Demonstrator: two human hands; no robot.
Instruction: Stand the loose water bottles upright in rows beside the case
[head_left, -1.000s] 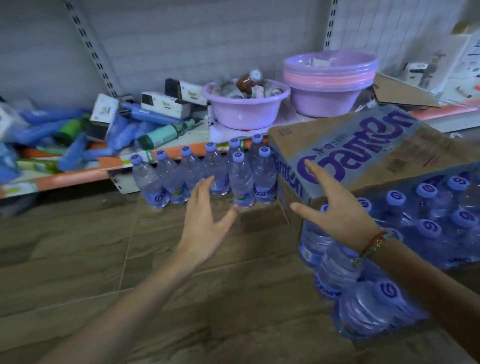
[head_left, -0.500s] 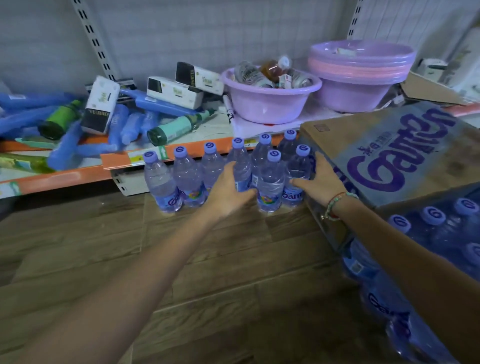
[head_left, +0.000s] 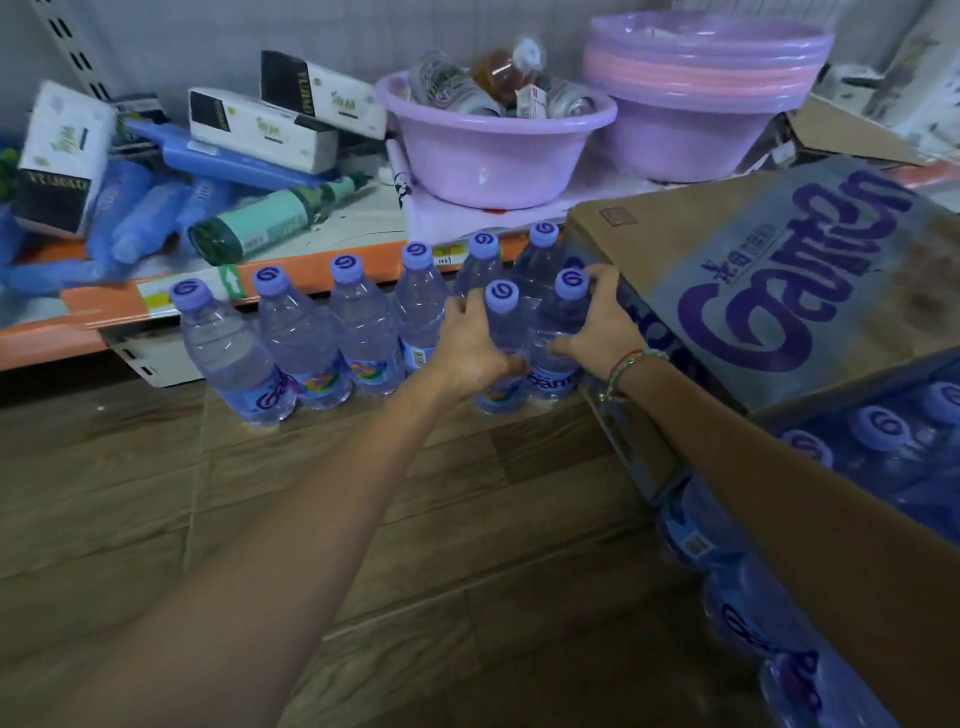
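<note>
Both hands wrap the two front water bottles: left hand (head_left: 470, 348) on the near-left bottle (head_left: 500, 353), right hand (head_left: 597, 327) on its neighbour (head_left: 563, 338), against the case (head_left: 779, 291). Judged step: squaring the second row; next, fetch another loose bottle.

"Ganten" stands on the cardboard case (head_left: 779, 291) and bottle labels (head_left: 549, 382).

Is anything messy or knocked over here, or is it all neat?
The water bottles on the floor all stand upright in rows; the left hand and right hand hold the two front ones. The mess is on the shelf: a green bottle and tissue packs lie tumbled in a heap.
</note>
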